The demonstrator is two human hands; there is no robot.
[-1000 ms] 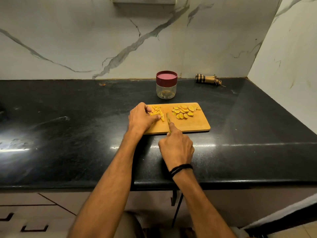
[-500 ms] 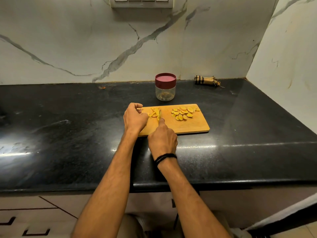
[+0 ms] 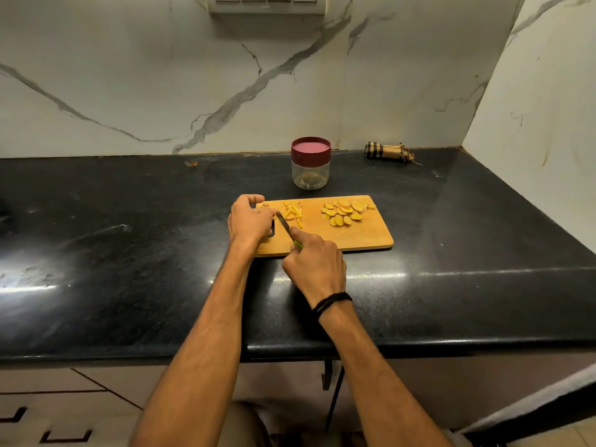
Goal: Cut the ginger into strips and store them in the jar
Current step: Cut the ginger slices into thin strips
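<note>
Mid-cut: my right fingers (image 3: 294, 233) grip knife (image 3: 283, 223), left fingers (image 3: 269, 212) curled, hold hidden. Few strips (image 3: 294, 211) done, slices (image 3: 343, 212) left, jar (image 3: 310, 171) lidded.

light: dim, warm | glare: white patches on the black countertop (image 3: 96, 253) (left, front edge) | edges: wide-angle bowing, soft

Glossy black stone counter (image 3: 129, 253) — matt wooden board (image 3: 354, 237), clear plastic jar (image 3: 310, 175).

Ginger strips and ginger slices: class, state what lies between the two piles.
Only bare cutting board separates the ginger strips and the ginger slices, seen in the head view.
</note>
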